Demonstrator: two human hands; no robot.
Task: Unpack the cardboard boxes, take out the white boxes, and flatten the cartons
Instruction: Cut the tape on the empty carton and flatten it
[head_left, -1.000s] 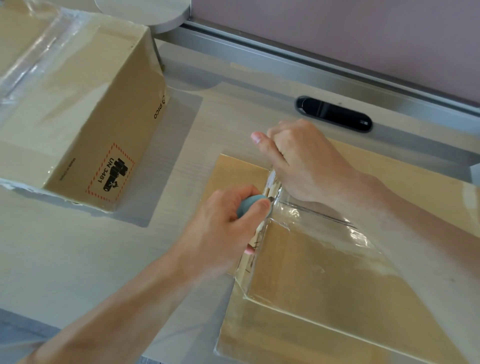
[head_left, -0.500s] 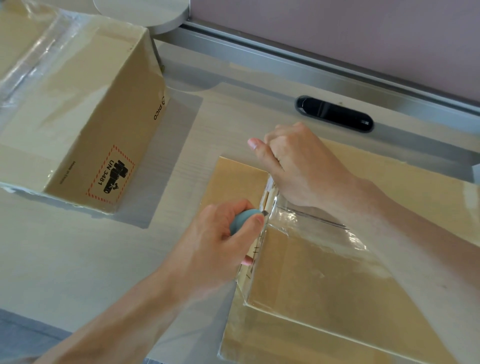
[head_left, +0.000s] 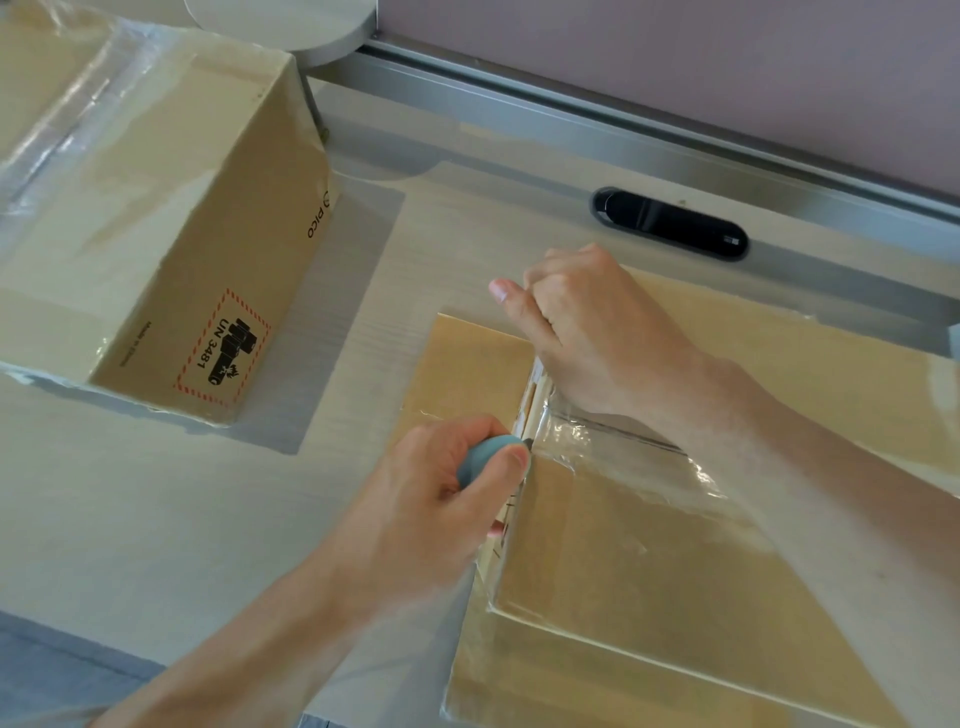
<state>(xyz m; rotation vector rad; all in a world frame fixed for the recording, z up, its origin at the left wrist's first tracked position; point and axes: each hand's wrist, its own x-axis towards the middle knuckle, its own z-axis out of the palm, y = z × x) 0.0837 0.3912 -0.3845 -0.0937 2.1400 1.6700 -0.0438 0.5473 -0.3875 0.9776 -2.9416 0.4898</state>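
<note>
Lower right: taped carton (head_left: 649, 545). Upper left: second carton (head_left: 156, 208), with bare desk (head_left: 311, 493) between them. Centre: left hand (head_left: 431, 509) clamped round blue cutter (head_left: 483, 457), tip at the taped carton's left edge. Just above, right hand (head_left: 597, 332) curled on carton top; grip cannot be told.

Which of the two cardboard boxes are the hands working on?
The tape-wrapped brown cardboard carton at lower right, where the left hand holds a teal cutter to its edge; the UN 3481-labelled box at left sits untouched.

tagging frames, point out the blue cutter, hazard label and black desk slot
blue cutter (head_left: 482, 458), head view, its rounded handle
hazard label (head_left: 223, 353), head view, its middle
black desk slot (head_left: 670, 223), head view, its middle
</note>
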